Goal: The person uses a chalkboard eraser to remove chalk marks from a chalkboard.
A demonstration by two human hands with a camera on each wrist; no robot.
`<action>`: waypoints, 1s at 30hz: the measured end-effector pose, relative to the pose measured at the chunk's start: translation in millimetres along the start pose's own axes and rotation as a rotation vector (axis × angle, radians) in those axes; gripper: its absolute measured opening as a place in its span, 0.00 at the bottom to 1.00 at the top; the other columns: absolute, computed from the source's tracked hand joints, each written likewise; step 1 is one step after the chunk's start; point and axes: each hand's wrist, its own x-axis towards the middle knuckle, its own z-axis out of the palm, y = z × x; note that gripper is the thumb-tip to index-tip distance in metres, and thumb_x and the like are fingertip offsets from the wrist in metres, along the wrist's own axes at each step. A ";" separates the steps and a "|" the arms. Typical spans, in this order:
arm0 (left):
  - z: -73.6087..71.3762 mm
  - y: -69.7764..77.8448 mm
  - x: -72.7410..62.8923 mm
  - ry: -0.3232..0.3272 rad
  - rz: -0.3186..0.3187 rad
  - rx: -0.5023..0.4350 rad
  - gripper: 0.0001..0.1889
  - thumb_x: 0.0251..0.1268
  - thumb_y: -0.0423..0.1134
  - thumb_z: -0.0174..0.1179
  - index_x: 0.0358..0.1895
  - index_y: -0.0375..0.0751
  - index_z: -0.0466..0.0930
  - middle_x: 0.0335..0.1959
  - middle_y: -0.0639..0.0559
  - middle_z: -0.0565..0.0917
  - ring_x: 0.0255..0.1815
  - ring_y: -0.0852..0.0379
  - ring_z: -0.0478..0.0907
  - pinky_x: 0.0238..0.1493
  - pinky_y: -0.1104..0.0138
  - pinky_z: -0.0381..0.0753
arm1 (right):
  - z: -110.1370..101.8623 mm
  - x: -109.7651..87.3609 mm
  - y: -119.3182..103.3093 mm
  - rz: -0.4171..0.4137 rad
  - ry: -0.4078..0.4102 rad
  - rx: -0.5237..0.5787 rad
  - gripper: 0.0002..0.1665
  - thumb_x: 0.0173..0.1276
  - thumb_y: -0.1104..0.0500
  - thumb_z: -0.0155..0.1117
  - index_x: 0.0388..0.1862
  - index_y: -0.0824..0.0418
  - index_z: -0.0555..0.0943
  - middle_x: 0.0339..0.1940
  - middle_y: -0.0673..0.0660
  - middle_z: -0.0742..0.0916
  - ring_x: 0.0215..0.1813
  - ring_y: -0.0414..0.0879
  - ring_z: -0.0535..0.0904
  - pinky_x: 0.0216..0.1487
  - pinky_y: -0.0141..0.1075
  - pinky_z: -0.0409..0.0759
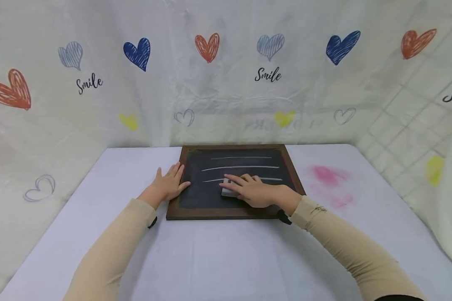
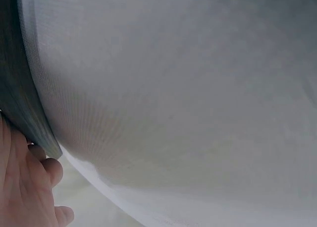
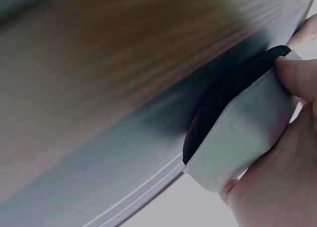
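Note:
A small chalkboard (image 1: 201, 200) in a brown wooden frame lies on the white table, with three white chalk lines across it. My right hand (image 1: 263, 195) grips a pale grey chalkboard eraser (image 3: 242, 128), whose dark felt pad faces the board in the right wrist view. The eraser is over the board's middle, just below the lowest chalk line (image 1: 272, 179), and the hand hides part of that line. With fingers spread, my left hand (image 1: 166, 186) rests on the frame's left side, thumb reaching onto the black surface. The left wrist view catches this hand (image 2: 25, 187) beside the frame edge.
Pink smudges (image 1: 329, 174) mark the white tabletop (image 1: 226, 259) to the right of the board. Behind the table hangs a white curtain (image 1: 226, 92) printed with hearts and the word Smile; it also lines both sides.

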 end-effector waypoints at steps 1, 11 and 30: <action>-0.6 0.0 0.7 0.006 0.001 0.001 0.41 0.84 0.57 0.38 0.82 0.28 0.41 0.83 0.33 0.43 0.83 0.39 0.43 0.75 0.34 0.36 | 0.4 -9.1 6.0 0.007 0.015 0.011 0.38 0.85 0.59 0.48 0.87 0.48 0.48 0.86 0.58 0.47 0.75 0.58 0.60 0.67 0.60 0.61; -0.1 0.4 5.7 0.003 -0.010 0.003 0.41 0.84 0.58 0.38 0.82 0.28 0.41 0.83 0.33 0.43 0.83 0.40 0.43 0.75 0.34 0.36 | 6.7 -80.5 47.8 0.083 0.123 0.020 0.37 0.82 0.63 0.52 0.84 0.54 0.54 0.84 0.63 0.53 0.71 0.62 0.64 0.60 0.60 0.66; -2.7 1.1 1.8 -0.022 -0.012 0.013 0.42 0.83 0.59 0.38 0.82 0.29 0.40 0.83 0.33 0.42 0.83 0.40 0.42 0.75 0.35 0.36 | -0.3 -103.5 73.9 0.117 0.284 0.057 0.37 0.79 0.67 0.55 0.82 0.54 0.56 0.81 0.68 0.57 0.64 0.65 0.68 0.58 0.64 0.66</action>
